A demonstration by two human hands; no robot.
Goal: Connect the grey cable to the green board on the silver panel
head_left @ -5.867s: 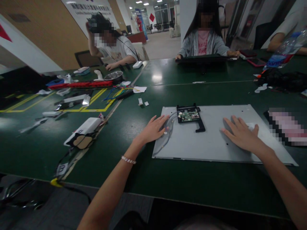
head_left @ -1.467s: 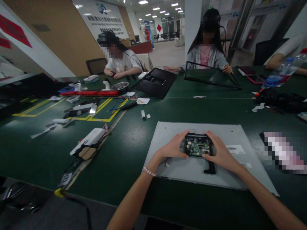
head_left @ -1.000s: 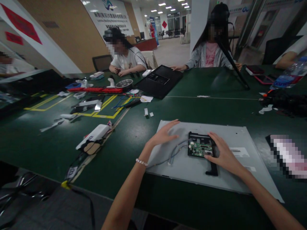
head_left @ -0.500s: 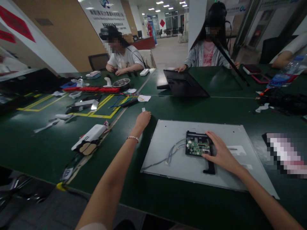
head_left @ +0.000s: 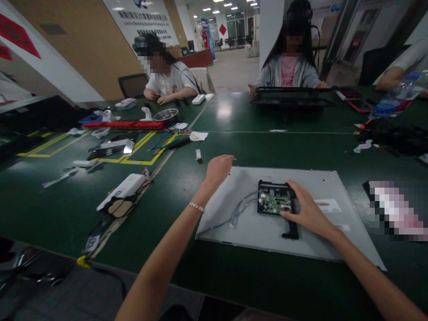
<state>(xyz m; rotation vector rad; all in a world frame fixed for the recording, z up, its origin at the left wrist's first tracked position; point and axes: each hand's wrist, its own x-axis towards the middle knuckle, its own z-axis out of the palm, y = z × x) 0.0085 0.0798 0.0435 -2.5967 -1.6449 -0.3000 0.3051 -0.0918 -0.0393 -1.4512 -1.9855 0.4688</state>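
My left hand (head_left: 220,170) is closed in a pinch above the far left corner of a grey metal panel (head_left: 220,209). What its fingertips hold, if anything, is too small to make out. My right hand (head_left: 306,207) grips the right side of a black plastic frame (head_left: 291,229), thumb at the near side and fingers at the far side. A green circuit board (head_left: 272,203) sits in that frame, which rests on the panel. From its left side grey cables (head_left: 238,211) run across the panel to the left edge.
A small white piece (head_left: 198,154) lies left of the panel. Farther left are a white device with black straps (head_left: 125,191), a red strip (head_left: 123,125) and a metal bowl (head_left: 166,116). A phone (head_left: 397,209) lies right. Across the table, a person handles a black screen part (head_left: 290,100).
My left hand has moved right, from beside the small white piece to over the panel's corner. My right hand keeps its grip. The person opposite has turned the black screen part.
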